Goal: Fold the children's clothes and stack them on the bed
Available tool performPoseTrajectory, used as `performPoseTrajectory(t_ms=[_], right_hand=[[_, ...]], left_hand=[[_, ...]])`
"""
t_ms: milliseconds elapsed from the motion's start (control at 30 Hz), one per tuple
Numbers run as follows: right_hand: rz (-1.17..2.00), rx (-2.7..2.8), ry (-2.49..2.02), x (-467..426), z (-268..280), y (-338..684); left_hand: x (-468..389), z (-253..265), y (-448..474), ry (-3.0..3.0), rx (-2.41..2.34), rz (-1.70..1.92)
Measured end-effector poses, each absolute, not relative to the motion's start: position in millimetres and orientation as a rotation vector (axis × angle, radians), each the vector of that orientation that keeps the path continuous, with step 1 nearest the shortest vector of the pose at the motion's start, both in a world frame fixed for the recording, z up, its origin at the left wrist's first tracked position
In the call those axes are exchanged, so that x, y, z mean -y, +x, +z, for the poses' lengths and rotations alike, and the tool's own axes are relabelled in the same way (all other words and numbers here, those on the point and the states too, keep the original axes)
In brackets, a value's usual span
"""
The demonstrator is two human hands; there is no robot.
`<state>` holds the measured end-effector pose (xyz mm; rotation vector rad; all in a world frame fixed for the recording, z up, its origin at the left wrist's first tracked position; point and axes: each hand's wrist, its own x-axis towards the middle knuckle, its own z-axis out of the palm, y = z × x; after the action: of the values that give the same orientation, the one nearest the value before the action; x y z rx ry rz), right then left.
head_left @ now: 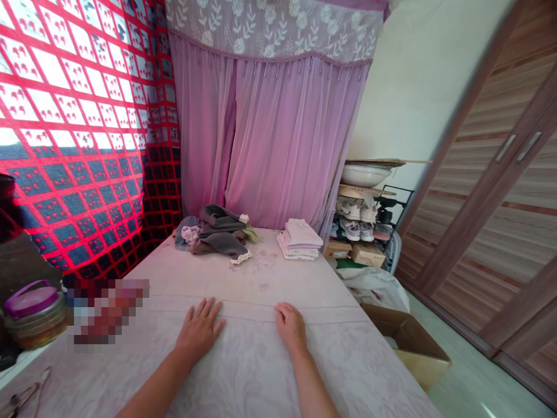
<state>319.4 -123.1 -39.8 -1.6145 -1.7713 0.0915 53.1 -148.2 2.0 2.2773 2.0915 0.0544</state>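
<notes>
My left hand (199, 330) lies flat on the pale patterned bed sheet (243, 371), palm down with its fingers spread. To its right, my right hand (290, 326) rests on the same sheet with its fingers loosely curled in and close together; nothing shows in it. Both hands are near a raised crosswise fold in the sheet. Beyond them, a rumpled heap of dark grey clothes (221, 229) sits at the far left. A neat stack of folded pale pink cloths (300, 239) stands at the far right. Neither hand touches the heap or the stack.
Purple curtains (278, 139) hang behind the bed; a red checked cloth (87, 191) hangs left. A purple-lidded jar (35, 313) and a blurred-out red item (113, 310) are at left. Right stand a shoe rack (357, 220), an open cardboard box (418, 354) and a wooden wardrobe (491, 232).
</notes>
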Motion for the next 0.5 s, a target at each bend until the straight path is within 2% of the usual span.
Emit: performPoseTrajectory(t_ms=[233, 400, 500], right_hand=[[0.039, 1.854, -1.711, 118.7, -33.6, 321.0], [0.254, 1.789, -1.878, 88.1, -5.1, 319.0], [0.296, 1.787, -1.802, 72.6, -4.2, 310.4]], left_hand=[[149.3, -2.1, 52.5, 2.265, -2.083, 0.110], [132.9, 17.6, 51.9, 2.302, -2.040, 0.163], [108.1, 25.3, 50.0, 2.328, -2.018, 0.151]])
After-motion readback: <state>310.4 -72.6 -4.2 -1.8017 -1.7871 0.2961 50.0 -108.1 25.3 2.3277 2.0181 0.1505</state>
